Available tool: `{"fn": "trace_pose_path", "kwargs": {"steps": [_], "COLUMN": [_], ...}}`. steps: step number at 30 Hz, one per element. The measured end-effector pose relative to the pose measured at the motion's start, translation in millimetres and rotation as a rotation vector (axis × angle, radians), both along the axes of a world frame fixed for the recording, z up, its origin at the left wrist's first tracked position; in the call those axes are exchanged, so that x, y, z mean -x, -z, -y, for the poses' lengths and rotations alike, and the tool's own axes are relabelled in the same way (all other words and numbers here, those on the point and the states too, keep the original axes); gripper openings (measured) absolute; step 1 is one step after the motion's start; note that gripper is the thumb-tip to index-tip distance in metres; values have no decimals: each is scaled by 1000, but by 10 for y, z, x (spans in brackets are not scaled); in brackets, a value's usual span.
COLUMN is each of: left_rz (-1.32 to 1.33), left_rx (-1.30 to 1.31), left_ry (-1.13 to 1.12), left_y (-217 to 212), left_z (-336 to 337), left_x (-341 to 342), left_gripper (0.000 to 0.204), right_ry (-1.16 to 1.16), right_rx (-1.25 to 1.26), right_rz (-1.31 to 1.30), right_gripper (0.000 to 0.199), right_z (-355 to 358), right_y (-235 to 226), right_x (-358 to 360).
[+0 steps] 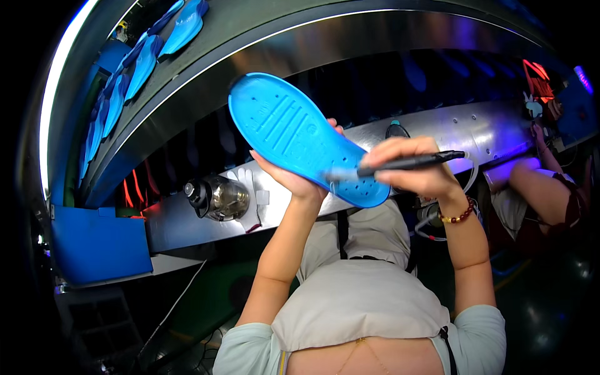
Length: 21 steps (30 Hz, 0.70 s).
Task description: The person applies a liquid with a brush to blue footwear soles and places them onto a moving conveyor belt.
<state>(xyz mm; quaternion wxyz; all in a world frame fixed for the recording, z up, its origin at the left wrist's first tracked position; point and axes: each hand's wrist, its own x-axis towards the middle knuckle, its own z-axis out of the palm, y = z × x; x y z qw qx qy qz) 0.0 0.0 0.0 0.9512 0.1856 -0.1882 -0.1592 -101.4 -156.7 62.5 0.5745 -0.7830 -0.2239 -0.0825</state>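
Left hand (295, 179) beneath blue sole (300, 134)

We see a long, shiny metal bench (167, 220) in front of us. On its left part sit a see-through jug (226, 199) with a black lid (198, 194) and, just right of it, a white cloth (252, 203). Farther off, on the left, a dark green shelf (234, 24) carries bright blue soles (184, 28).
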Motion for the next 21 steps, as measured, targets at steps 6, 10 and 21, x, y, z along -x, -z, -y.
{"fn": "trace_pose_path", "kwargs": {"steps": [6, 10, 21], "left_rz": [20, -31, 105], "left_rx": [100, -13, 2], "left_ry": [44, -32, 37], "left_y": [-161, -199, -331], "left_z": [-232, -224, -282], "left_x": [-25, -31, -94], "left_gripper": [97, 95, 91], "right_ry": [-140, 114, -150], "right_rx": [91, -79, -112], "right_rz": [149, 11, 67], "right_gripper": [23, 24, 22], "right_z": [-10, -25, 79], "right_y": [29, 144, 160], "right_x": [167, 153, 221]}}
